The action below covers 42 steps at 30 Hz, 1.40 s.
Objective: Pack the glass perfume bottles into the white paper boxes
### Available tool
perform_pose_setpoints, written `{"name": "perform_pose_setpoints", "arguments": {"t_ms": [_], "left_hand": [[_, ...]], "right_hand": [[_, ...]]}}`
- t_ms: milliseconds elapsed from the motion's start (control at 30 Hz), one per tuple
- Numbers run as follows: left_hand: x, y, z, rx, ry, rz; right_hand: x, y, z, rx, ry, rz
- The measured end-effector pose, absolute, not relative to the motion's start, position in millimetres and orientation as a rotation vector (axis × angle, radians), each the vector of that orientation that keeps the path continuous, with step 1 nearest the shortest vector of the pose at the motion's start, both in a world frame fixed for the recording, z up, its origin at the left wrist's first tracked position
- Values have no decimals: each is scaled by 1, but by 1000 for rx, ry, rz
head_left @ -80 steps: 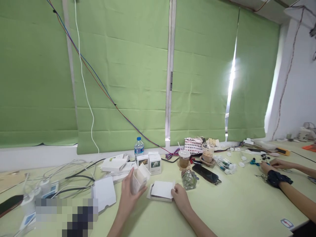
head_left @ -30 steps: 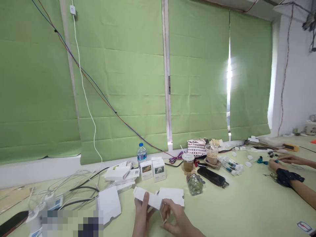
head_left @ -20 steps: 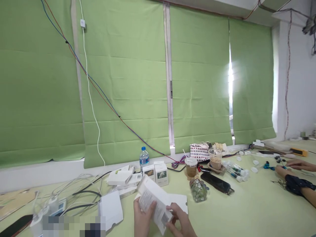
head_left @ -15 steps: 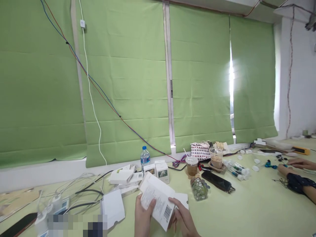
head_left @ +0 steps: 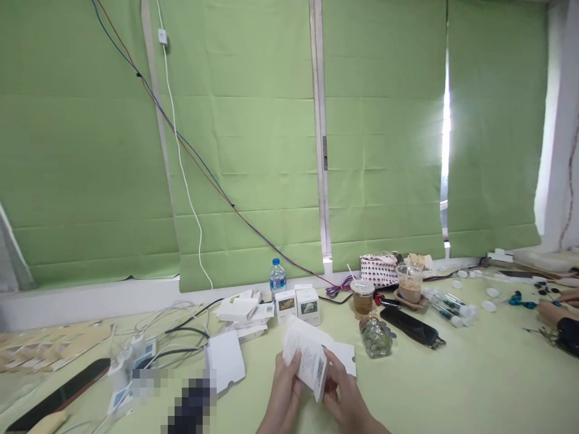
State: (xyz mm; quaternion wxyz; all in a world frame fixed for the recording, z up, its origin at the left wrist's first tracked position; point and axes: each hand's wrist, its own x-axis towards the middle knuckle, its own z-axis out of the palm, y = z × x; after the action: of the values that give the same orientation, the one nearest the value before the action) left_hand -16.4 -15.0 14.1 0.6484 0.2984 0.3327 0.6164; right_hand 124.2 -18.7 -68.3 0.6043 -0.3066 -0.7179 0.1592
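Above the pale green table (head_left: 434,392), a white box (head_left: 305,355) bore a barcode (head_left: 320,366) and fine print too small to read. The left hand (head_left: 286,381) gripped one side, thumb across the printed face; the right hand's (head_left: 344,387) fingers were clamped at the barcode end.

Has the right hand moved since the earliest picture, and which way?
Yes: leftward, judged against the clear jar. The right hand has released the flat white box and now holds the printed carton.

I'm seeing grey print (head_left: 306,353) and a black barcode (head_left: 321,366) on a white cardboard carton (head_left: 298,336), green fabric blinds (head_left: 266,132), pale-green smooth tabletop (head_left: 443,392)!
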Motion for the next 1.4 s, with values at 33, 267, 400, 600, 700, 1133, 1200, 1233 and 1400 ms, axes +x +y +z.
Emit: {"name": "perform_pose_setpoints", "arguments": {"t_ms": [33, 267, 400, 600, 700, 1133, 1200, 1233, 1400], "left_hand": [[-16, -17, 15, 693, 746, 1372], [-40, 2, 28, 799, 875, 1648], [-79, 43, 64, 800, 1022, 1972], [-111, 77, 90, 846, 1114, 1847], [-101, 68, 68, 1051, 1173, 1697], [-22, 39, 1, 2078, 1308, 1108], [-19, 40, -1, 2128, 1341, 1073], [-18, 40, -2, 2145, 1357, 1061], [-19, 41, 0, 2142, 1456, 1037]], "right_hand": [[125, -18, -70, -724, -1640, 316], [134, -20, -62, -818, -1598, 160], [136, -22, -55, -772, -1685, 111], [140, -29, -33, -792, -1806, -31], [147, -29, -23, -917, -1738, -108], [189, -9, -21, -1943, -1504, 232], [188, -6, -23, -1704, -1367, 480], [188, -4, -23, -1527, -1267, 614], [182, 6, -28, -864, -1047, 954]]}}
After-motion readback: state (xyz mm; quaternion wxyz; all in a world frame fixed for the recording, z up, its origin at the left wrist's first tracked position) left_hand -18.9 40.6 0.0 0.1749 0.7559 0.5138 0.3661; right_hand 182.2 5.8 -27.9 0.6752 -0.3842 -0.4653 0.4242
